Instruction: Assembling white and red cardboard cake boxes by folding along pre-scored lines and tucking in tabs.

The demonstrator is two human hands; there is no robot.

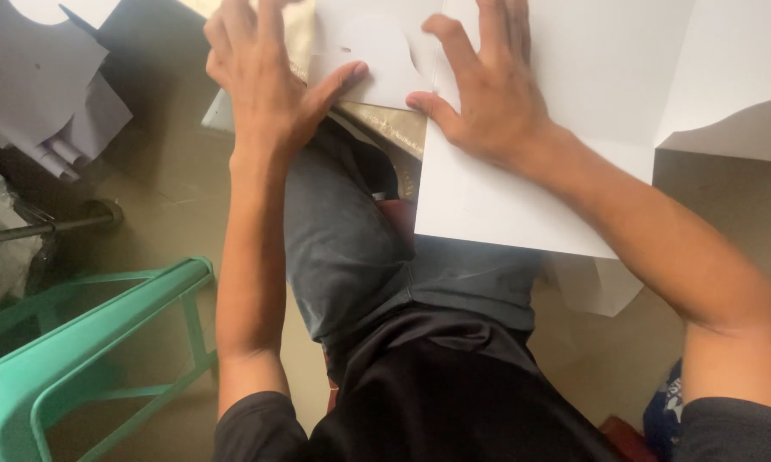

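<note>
1. Left hand (261, 81) lies flat, fingers spread, thumb pressed on a curved white flap (385, 64) of the card. Grip wide; it clasps nothing, only pins.
2. Right hand (488, 94) also flat and splayed on the white card sheet (505, 205), thumb at the sheet's near-left edge beside the flap. Grip wide, pressing, not holding.
3. The sheet rests across the person's lap, over grey trousers (351, 248); its far part runs out of view at the top. A second panel (736, 77) with a curved cut-out edge extends to the right.
4. A gold-brown piece (394, 128) shows under the flap, between the two thumbs. What it is, I cannot tell.
5. Judgement on technique: the flap looks to be pressed down along a fold. Keep both palms low and even, run the thumbs outward along the crease, and keep the sheet from sliding off the knee, since a lap gives soft, uneven backing.
6. Surface: no table in view; work is on the thighs above a dull tan floor (163, 171).
7. Room: green plastic stool (86, 342) at lower left; stack of grey-white cut card pieces (52, 85) on the floor at upper left; a dark rod (52, 227) lies near them.
</note>
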